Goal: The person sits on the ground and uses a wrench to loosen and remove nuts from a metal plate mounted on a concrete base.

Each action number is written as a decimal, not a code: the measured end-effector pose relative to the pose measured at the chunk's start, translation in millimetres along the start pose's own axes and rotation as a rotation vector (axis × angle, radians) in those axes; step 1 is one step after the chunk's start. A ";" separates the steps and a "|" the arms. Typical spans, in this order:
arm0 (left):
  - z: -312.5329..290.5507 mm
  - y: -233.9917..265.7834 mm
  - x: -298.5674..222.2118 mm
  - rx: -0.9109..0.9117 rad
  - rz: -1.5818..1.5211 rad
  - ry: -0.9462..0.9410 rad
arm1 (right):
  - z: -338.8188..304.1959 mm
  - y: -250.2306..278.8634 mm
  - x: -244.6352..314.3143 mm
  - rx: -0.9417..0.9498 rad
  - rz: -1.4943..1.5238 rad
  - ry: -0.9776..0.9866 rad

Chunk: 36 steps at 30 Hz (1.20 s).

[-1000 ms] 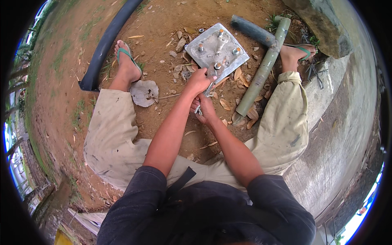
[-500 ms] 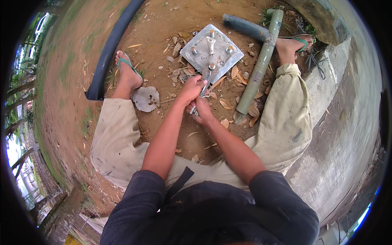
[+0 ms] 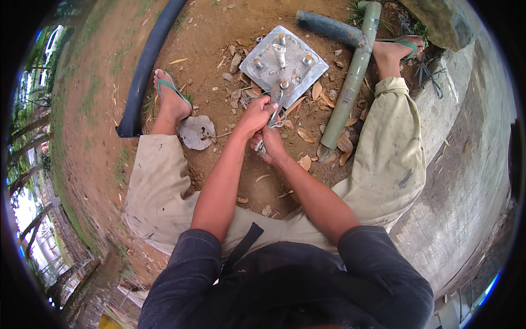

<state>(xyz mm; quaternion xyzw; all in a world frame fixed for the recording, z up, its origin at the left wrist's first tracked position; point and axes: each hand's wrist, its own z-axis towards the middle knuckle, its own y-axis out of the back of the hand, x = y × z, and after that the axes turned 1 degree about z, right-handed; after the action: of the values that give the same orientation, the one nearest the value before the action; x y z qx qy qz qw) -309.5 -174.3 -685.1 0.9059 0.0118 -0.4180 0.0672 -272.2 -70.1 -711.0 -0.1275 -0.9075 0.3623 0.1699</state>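
A square grey metal plate lies on the soil in front of me, with several rusty-tipped bolts standing up from it. At its near corner, a nut and bolt meet the head of a grey metal wrench. My left hand is closed around the wrench just short of the plate. Right behind it, nearer to me, my right hand is closed on the handle end. Pale string or cloth shows around the handle; my fingers partly hide it. A whitish sleeve-like piece stands mid-plate.
A green-grey pipe lies right of the plate, with a dark pipe running off it. A black pipe curves along the left. Dry leaves and stones surround the plate. A concrete edge and a large rock are at right.
The view has shifted slightly. Both hands keep their grip on the wrench, whose head stays at the near bolt; little else differs.
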 end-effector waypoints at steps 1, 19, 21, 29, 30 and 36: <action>0.1 0.3 -0.5 0.002 0.006 -0.013 | 0.0 0.5 -0.1 0.010 0.000 0.001; 1.5 10.0 -6.4 0.047 0.025 0.047 | 14.1 -5.9 -12.5 -0.044 0.020 0.073; 1.6 8.3 -5.0 0.059 -0.003 0.040 | 11.5 -2.8 -10.7 -0.043 0.015 0.059; 2.6 -0.9 2.2 0.057 -0.141 0.033 | 1.2 4.9 3.1 -0.056 -0.054 0.009; 1.2 -3.3 2.6 0.047 -0.139 0.044 | -1.2 8.9 7.7 -0.062 -0.117 0.023; -3.3 -2.4 0.4 0.068 -0.140 0.046 | -2.2 18.8 15.5 0.038 -0.041 -0.129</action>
<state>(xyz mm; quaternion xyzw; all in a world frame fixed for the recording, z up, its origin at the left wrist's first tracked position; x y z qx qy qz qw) -306.9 -171.5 -683.5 0.9139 0.0626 -0.4011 0.0068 -283.3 -50.0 -719.3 -0.0820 -0.9120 0.3834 0.1206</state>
